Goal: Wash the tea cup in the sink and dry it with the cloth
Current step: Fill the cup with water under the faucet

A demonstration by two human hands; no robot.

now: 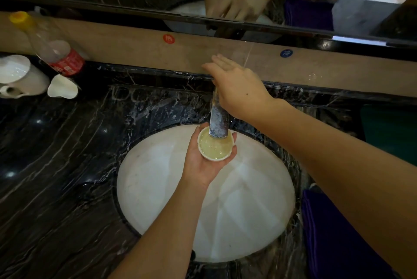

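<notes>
Fingers (233,137) round tea cup (215,146) — bottle (53,49), red label — writing unreadable

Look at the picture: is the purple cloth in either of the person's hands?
No: the purple cloth lies on the counter right of the sink.

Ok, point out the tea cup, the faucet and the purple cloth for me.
tea cup (215,146), head view, on the liquid-filled inside of the cup.
faucet (218,124), head view, on the top face of the spout.
purple cloth (334,240), head view, on the folded top surface by the sink.
</notes>
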